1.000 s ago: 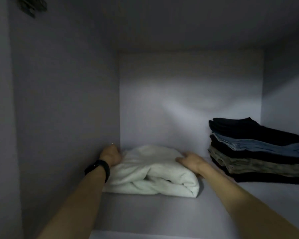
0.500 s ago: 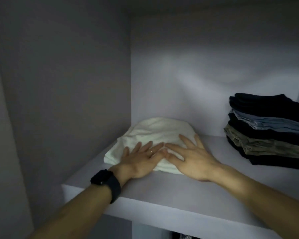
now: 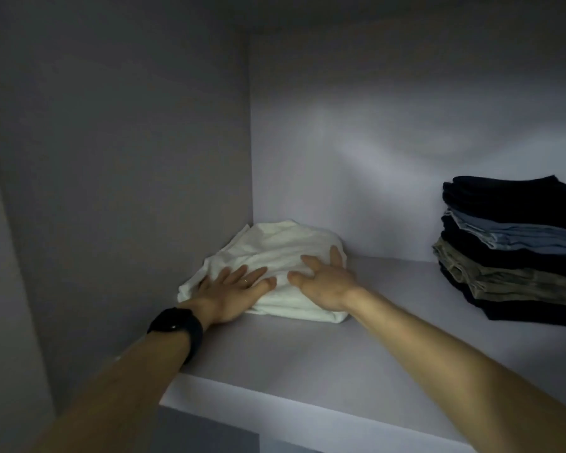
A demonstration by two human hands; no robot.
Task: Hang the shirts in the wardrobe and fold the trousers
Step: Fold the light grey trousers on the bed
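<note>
- Garment: white or cream cloth, folded into a thick, soft bundle. Several layers show along its front edge, and the top is creased and slightly domed. Whether it is trousers or a shirt cannot be told.
- It lies on the shelf, in the back left corner, close to the side wall and the back wall.
- Stack: folded clothes at the right of the same shelf, well apart from the garment. It has dark layers at top and bottom, with a pale blue one and an olive one between. Its right part runs out of frame.
- Left hand: palm down on the garment's front left part, with the heel at the bundle's near edge. Its fingers are straight and spread, lying flat on the cloth and gripping nothing. A thin ring shows on one of them, and a black watch sits on the wrist.
- Right hand: palm down on the garment's front right part. Its fingers are extended and fanned over the top of the bundle. They press on the cloth without pinching it.
- The two thumbs point toward each other and nearly meet, with a small gap between them.
- Both forearms are bare and reach in from the lower frame over the shelf's front edge.
- Light is dim, so fine colour and fabric detail are uncertain.
</note>
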